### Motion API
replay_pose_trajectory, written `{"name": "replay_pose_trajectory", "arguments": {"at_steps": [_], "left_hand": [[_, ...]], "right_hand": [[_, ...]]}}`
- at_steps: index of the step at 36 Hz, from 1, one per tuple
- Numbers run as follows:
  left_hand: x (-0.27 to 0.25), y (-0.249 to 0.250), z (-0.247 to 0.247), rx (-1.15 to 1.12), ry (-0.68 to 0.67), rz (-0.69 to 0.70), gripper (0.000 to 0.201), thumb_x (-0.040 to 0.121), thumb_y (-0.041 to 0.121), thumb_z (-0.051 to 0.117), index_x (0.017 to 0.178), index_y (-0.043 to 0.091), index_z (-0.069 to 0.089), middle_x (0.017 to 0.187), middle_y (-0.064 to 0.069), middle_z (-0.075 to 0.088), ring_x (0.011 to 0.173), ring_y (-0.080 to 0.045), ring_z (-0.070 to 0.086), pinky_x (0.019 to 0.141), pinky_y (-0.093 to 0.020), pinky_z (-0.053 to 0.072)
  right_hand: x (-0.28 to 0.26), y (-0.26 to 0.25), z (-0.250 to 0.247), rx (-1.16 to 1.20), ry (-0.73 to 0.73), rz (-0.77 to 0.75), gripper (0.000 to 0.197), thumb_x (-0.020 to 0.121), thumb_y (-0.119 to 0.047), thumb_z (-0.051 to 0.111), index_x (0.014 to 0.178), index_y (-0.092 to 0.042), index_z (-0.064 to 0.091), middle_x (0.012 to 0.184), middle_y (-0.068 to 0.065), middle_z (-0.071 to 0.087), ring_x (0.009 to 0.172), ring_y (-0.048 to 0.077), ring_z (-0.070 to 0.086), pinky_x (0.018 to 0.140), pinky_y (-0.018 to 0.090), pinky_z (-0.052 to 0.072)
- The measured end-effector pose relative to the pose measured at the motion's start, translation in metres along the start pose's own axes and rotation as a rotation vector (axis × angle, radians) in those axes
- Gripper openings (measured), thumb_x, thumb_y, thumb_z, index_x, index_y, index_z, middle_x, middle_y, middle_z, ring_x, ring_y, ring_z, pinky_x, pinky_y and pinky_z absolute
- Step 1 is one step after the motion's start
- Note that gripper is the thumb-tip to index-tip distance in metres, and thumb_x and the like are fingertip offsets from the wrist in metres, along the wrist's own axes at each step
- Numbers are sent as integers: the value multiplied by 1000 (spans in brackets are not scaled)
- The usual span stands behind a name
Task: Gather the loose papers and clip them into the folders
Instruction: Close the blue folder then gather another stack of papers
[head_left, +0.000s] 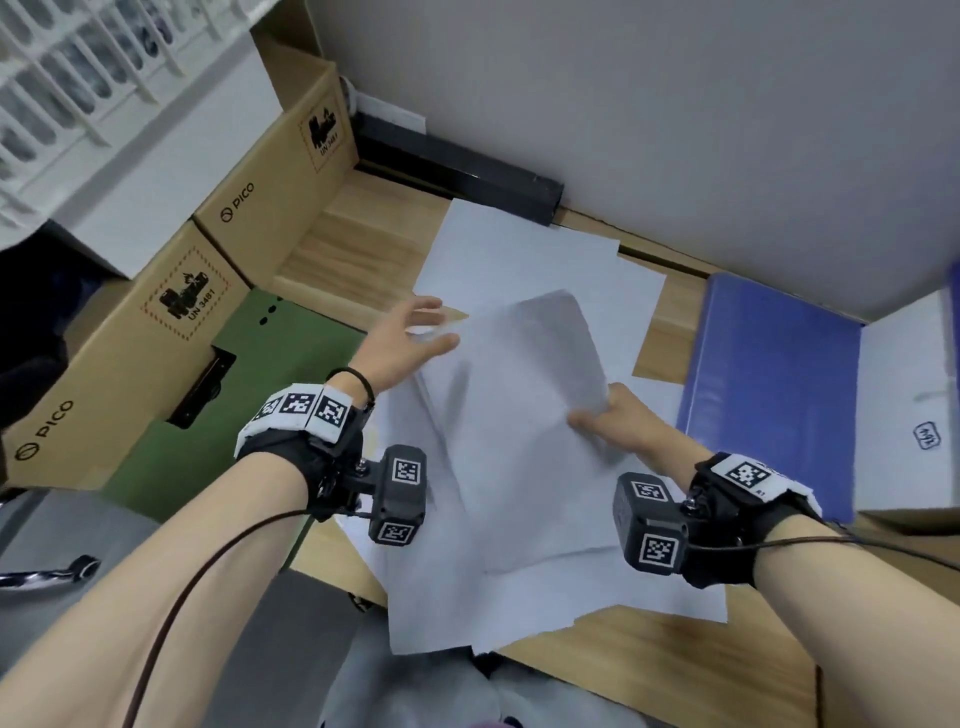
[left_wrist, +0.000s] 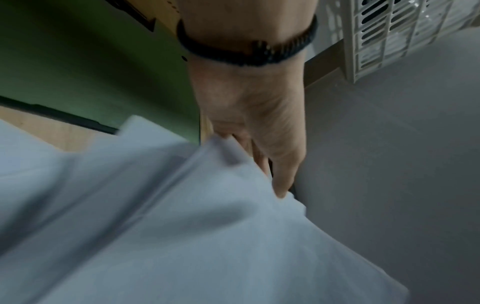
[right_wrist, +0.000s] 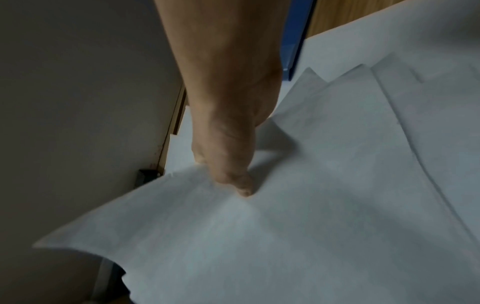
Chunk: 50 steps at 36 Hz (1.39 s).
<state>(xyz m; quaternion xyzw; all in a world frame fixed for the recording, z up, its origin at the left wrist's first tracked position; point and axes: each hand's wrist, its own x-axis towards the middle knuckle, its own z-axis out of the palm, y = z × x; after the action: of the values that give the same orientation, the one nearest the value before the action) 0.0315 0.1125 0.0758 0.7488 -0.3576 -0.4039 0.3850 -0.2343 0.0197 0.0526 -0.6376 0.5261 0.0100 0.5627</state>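
Several loose white papers (head_left: 519, 249) lie overlapping on the wooden desk (head_left: 363, 228). My right hand (head_left: 602, 415) pinches the right edge of one sheet (head_left: 519, 415), thumb on top, and holds it lifted and curled above the pile. In the right wrist view the thumb (right_wrist: 241, 185) presses into that sheet (right_wrist: 233, 236). My left hand (head_left: 415, 332) has spread fingers at the sheet's upper left edge; its fingers (left_wrist: 275, 164) lie against the paper (left_wrist: 182, 226). An open green folder (head_left: 270, 353) with a black clip (head_left: 202, 384) lies left, a blue folder (head_left: 769, 395) right.
Two brown cardboard boxes (head_left: 156, 332) stand along the left behind the green folder. A white slatted basket (head_left: 78, 78) sits at the top left. A grey partition wall (head_left: 675, 130) closes the back of the desk. A white sheet (head_left: 909, 415) lies inside the blue folder.
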Motion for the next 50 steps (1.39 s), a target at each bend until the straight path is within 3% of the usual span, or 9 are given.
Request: {"name": "replay_pose_trajectory", "arguments": {"at_steps": [4, 8, 11, 15, 22, 28, 30, 36, 50], "left_hand": [[6, -6, 7, 4, 233, -39, 75, 80, 35, 75, 142, 21, 35, 145, -2, 30, 130, -15, 36, 110, -32, 32], [7, -11, 26, -38, 123, -197, 99, 75, 50, 75, 150, 22, 17, 155, -3, 16, 139, -18, 29, 113, -36, 27], [5, -13, 41, -147, 11, -260, 107, 73, 51, 76, 151, 27, 7, 152, -4, 32, 135, -21, 39, 110, -36, 31], [-1, -11, 56, -248, -155, -269, 83, 76, 53, 73, 144, 28, 32, 129, 3, 57, 119, -19, 55, 91, -30, 44], [-3, 18, 64, -364, -180, -106, 38, 91, 29, 62, 128, 18, 57, 114, 5, 70, 118, -20, 61, 100, -37, 48], [1, 57, 46, -464, -34, -15, 95, 50, 77, 74, 124, 20, 54, 125, 3, 64, 119, -12, 59, 107, -36, 41], [4, 62, 40, -396, 31, -5, 114, 40, 69, 85, 129, 9, 46, 128, -1, 60, 120, -13, 56, 109, -37, 39], [-7, 61, 33, -397, -54, 77, 52, 71, 1, 81, 117, 7, 58, 116, -5, 68, 109, -18, 65, 102, -36, 47], [-9, 36, 39, -328, -148, 86, 51, 65, 18, 83, 112, 22, 65, 116, -1, 70, 108, -17, 66, 95, -37, 51]], "right_hand": [[-6, 16, -18, 251, 202, 36, 25, 88, -6, 63, 113, -3, 61, 94, 7, 69, 78, 19, 68, 74, 31, 56], [-17, 24, -28, 545, 328, 31, 31, 89, 0, 62, 119, -3, 54, 100, 9, 66, 67, 9, 69, 55, 20, 55], [-25, 29, -34, 665, 360, 9, 29, 88, 0, 62, 116, -3, 58, 100, 11, 69, 75, 15, 71, 69, 31, 59], [-32, 27, -40, 709, 338, -8, 17, 87, 2, 62, 99, -10, 63, 104, 15, 68, 91, 29, 65, 86, 43, 53], [-38, 3, -46, 635, 371, -101, 21, 87, 0, 64, 105, -11, 62, 98, 4, 68, 88, 20, 66, 90, 40, 51], [-43, -43, -59, 637, 473, -255, 46, 83, -6, 69, 126, 0, 53, 119, 14, 64, 110, 28, 62, 97, 40, 50], [-44, -54, -61, 649, 452, -282, 32, 86, -4, 66, 117, -6, 58, 109, 6, 68, 100, 21, 65, 92, 33, 52], [-42, -54, -53, 546, 312, -285, 31, 82, 0, 68, 110, -13, 63, 102, 3, 70, 93, 19, 67, 92, 37, 52], [-43, -22, -28, 461, 210, -137, 24, 90, -7, 56, 101, -27, 61, 114, -1, 66, 114, 21, 59, 103, 38, 43]]}}
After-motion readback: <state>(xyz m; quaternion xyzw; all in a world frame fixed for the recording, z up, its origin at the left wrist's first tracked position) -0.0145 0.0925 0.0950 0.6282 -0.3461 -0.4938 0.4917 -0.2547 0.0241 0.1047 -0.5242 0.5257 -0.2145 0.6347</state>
